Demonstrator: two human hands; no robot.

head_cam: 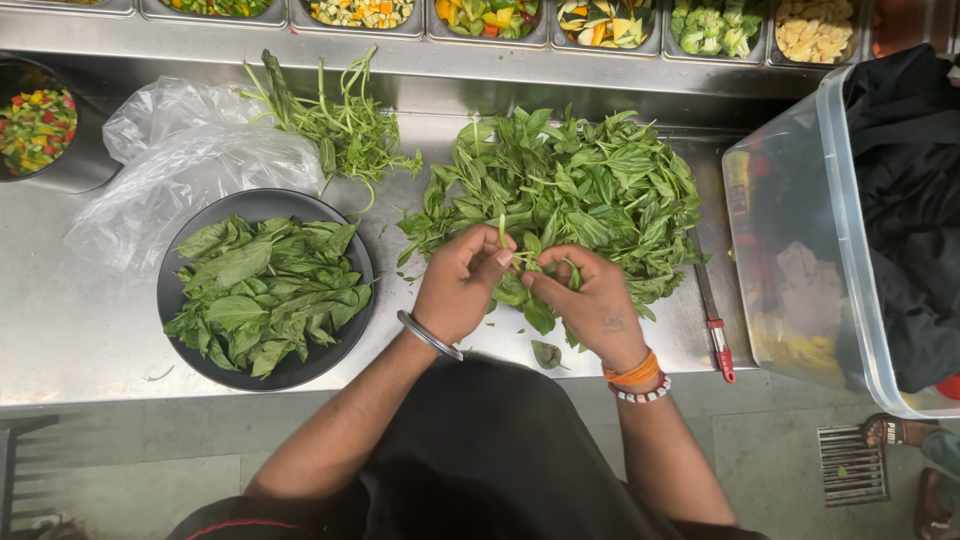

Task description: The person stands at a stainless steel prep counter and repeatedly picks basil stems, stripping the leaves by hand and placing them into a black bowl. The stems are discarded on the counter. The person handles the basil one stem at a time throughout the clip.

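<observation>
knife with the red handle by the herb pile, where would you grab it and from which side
Grip the knife by its red handle, the end nearest the counter's front edge. Come from above and the near side: it lies flat, its blade running away toward the leaf pile, and the clear plastic tub crowds its right side.

worktop (80,340): brushed stainless steel, running the width of the view, dull reflections, front edge toward the viewer.
back rail (420,55): raised steel ledge behind the worktop, holding a row of inset steel pans (486,18) filled with cut vegetables in green, yellow and orange.
round insert (40,125): dark tub at far left, mixed diced peppers inside.
floor (130,470): grey tiles, pale grout lines, below the worktop's edge.
floor drain (851,465): square metal grate, lower right.
plastic bin (820,240): large clear tub at right, beside the worktop, dark cloth inside.
light: even, overhead, soft shadows only.
</observation>
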